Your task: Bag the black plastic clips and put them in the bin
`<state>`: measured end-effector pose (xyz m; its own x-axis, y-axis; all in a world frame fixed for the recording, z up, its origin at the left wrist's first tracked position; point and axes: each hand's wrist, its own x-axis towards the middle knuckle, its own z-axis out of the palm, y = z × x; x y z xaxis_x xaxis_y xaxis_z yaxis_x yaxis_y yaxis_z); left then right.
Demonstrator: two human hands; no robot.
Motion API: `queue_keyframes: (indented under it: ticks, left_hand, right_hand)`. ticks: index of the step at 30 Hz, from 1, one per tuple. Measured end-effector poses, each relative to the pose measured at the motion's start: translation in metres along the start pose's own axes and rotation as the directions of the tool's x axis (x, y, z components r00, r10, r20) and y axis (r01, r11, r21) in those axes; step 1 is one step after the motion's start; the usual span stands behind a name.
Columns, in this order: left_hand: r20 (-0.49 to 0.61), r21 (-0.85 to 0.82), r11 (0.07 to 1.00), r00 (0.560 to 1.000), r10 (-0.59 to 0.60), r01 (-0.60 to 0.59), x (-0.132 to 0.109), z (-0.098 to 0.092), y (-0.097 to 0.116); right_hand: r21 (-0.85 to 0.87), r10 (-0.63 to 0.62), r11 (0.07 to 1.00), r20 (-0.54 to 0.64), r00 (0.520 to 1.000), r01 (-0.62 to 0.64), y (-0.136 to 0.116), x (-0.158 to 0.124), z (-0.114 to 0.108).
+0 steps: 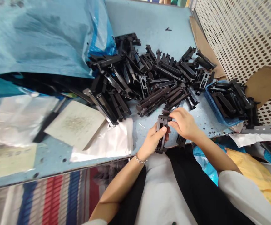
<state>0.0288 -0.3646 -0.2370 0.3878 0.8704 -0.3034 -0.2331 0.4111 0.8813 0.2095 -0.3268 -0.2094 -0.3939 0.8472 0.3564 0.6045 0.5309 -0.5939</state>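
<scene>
Near the table's front edge, my left hand [156, 137] is wrapped round a black slotted plastic clamp [161, 125], much like a phone holder, with the thumb pressed on its face. The clamp stands roughly upright. My right hand [182, 122] pinches a small part at the upper right of the same clamp; the fingertips hide most of that part. Just beyond both hands spreads a large heap of similar black clamps [151, 98]. Another black piece [180, 140] lies at the table edge under my right wrist.
A blue basket [216, 109] of black clamps stands at the right, beside a perforated metal panel [248, 34]. Left are a big blue plastic bag [39, 37], a whitish square board [76, 122] and clear plastic bags [107, 142]. A yellow sack [250, 168] lies below the table's right side.
</scene>
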Motion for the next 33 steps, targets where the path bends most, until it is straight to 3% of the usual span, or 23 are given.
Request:
queue_keyframes:
  ticks: [2, 4, 6, 7, 9, 11, 13, 15, 18, 20, 22, 24, 26, 28, 30, 33]
  left_hand:
    - [-0.048, 0.039, 0.999, 0.999, -0.011, 0.013, -0.001, 0.0, -0.001]
    - [-0.15, 0.054, 0.998, 0.988, 0.021, -0.013, 0.0, 0.001, -0.003]
    - [-0.247, -0.022, 0.999, 0.968, 0.032, -0.039, 0.003, -0.001, -0.003]
    - [-0.277, -0.092, 0.995, 0.961, 0.019, -0.046, 0.004, -0.003, -0.001]
    - [-0.298, -0.23, 0.972, 0.954, -0.028, -0.044, 0.005, -0.006, 0.007]
    - [-0.27, -0.298, 0.954, 0.961, -0.066, -0.018, 0.002, -0.008, 0.015]
    - [-0.238, -0.275, 0.962, 0.969, -0.066, -0.002, -0.003, -0.007, 0.021]
    - [-0.274, -0.154, 0.984, 0.961, 0.043, -0.088, -0.011, -0.005, 0.02]
    - [-0.353, 0.046, 0.957, 0.892, 0.283, -0.285, -0.02, -0.007, 0.004]
    - [-0.364, 0.083, 0.957, 0.886, 0.288, -0.278, -0.019, -0.014, -0.015]
    - [-0.369, 0.158, 0.972, 0.903, 0.219, -0.171, -0.012, -0.024, -0.037]
    - [-0.381, 0.354, 0.931, 0.894, 0.235, -0.094, 0.0, -0.034, -0.057]
    - [-0.347, 0.587, 0.805, 0.87, 0.352, -0.092, 0.011, -0.041, -0.07]
    - [-0.261, 0.736, 0.665, 0.856, 0.447, -0.123, 0.02, -0.046, -0.077]
    - [-0.191, 0.803, 0.577, 0.854, 0.484, -0.147, 0.025, -0.049, -0.078]
    - [-0.149, 0.827, 0.537, 0.858, 0.492, -0.164, 0.025, -0.052, -0.077]
  right_hand:
    - [0.046, 0.041, 0.998, 0.018, 0.999, -0.041, 0.002, 0.006, 0.006]
    - [0.178, 0.171, 0.967, 0.077, 0.982, -0.182, 0.001, 0.007, 0.012]
    - [0.272, 0.226, 0.925, 0.171, 0.959, -0.267, -0.004, 0.004, 0.016]
    - [0.274, 0.179, 0.933, 0.205, 0.962, -0.232, -0.007, 0.0, 0.017]
    - [0.181, -0.027, 0.983, 0.234, 0.972, -0.016, -0.012, -0.01, 0.018]
    - [0.037, -0.234, 0.972, 0.283, 0.93, 0.233, -0.019, -0.022, 0.022]
    - [-0.029, -0.31, 0.94, 0.337, 0.889, 0.339, -0.025, -0.034, 0.027]
    - [0.018, -0.259, 0.962, 0.373, 0.891, 0.272, -0.031, -0.044, 0.032]
    - [0.195, -0.161, 0.978, 0.496, 0.854, 0.071, -0.033, -0.048, 0.033]
    - [0.198, -0.13, 0.98, 0.564, 0.816, 0.019, -0.023, -0.039, 0.025]
    - [0.023, 0.014, 0.999, 0.492, 0.871, -0.029, 0.001, -0.021, 0.012]
    - [-0.232, 0.267, 0.949, 0.227, 0.936, -0.215, 0.036, 0.0, -0.003]
    - [-0.417, 0.466, 0.798, -0.03, 0.884, -0.435, 0.074, 0.017, -0.018]
    - [-0.522, 0.631, 0.634, -0.079, 0.772, -0.571, 0.105, 0.028, -0.029]
    - [-0.569, 0.701, 0.555, -0.074, 0.71, -0.607, 0.124, 0.031, -0.036]
    - [-0.601, 0.66, 0.547, -0.119, 0.741, -0.583, 0.129, 0.026, -0.043]
